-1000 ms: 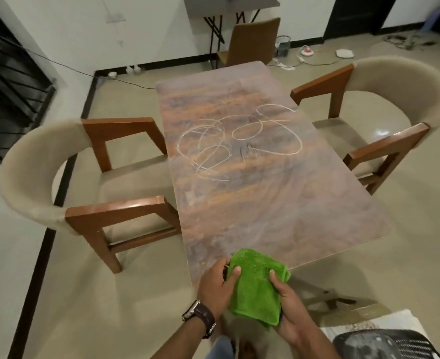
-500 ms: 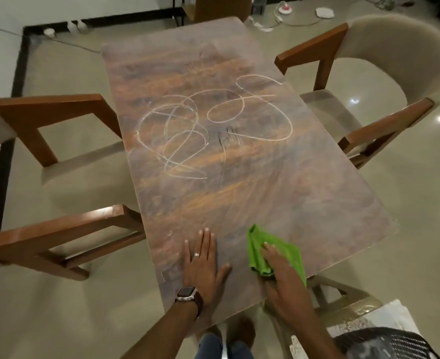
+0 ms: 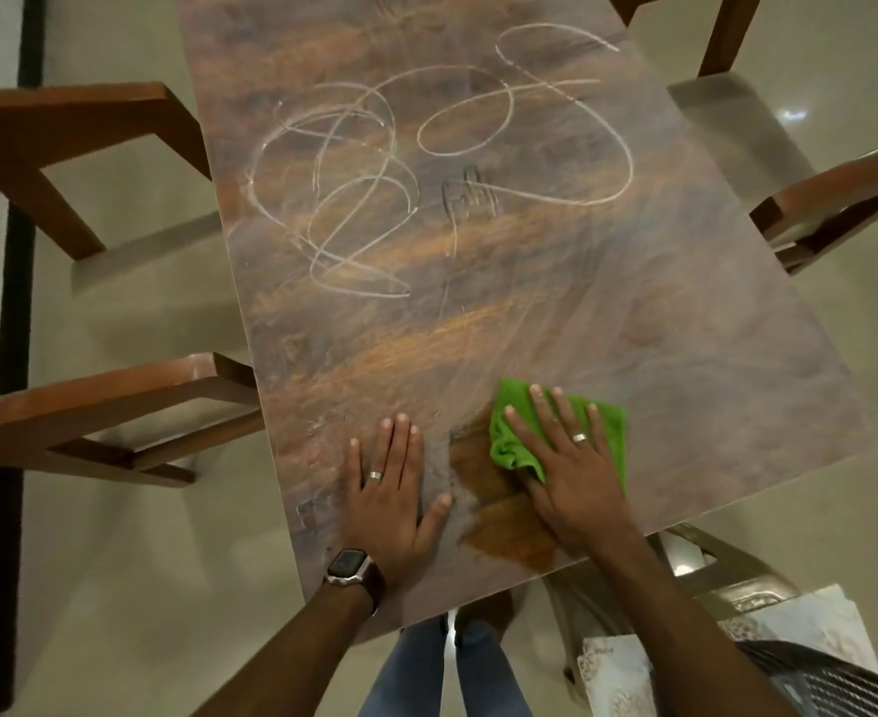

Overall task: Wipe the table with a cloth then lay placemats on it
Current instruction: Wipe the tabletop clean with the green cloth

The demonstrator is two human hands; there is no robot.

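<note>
A long wooden table (image 3: 555, 282) fills the middle of a pale tiled room, its top dulled by a dusty film and scrawled with looping white chalk marks (image 3: 426, 168) in the far half; near its close edge lies the green cloth (image 3: 610, 432), bunched at its left side and spread flatter toward the right; the right hand (image 3: 566, 468) lies flat on top of it, fingers straight and fanned a little, palm pressing the cloth against the wood, a ring on one finger; the cloth shows past the fingertips on the far side and along the right of the hand; just left of the cloth and under the heel of that hand runs a darker, glossier streak (image 3: 499, 514) where the brown grain shows clean; left of the streak, apart from the cloth, the left hand (image 3: 390, 489) rests palm down on the bare top, fingers straight and close together, thumb out toward the streak, holding nothing; it wears a ring, and a dark watch (image 3: 348, 566) sits on the wrist; wooden chair arms (image 3: 95, 401) flank the table on the left, another chair (image 3: 835, 199) stands at the right; below the near edge are legs in blue jeans (image 3: 416, 675), and at the near right a plastic chair (image 3: 726, 577) with patterned sheets (image 3: 618, 675) beside it.
</note>
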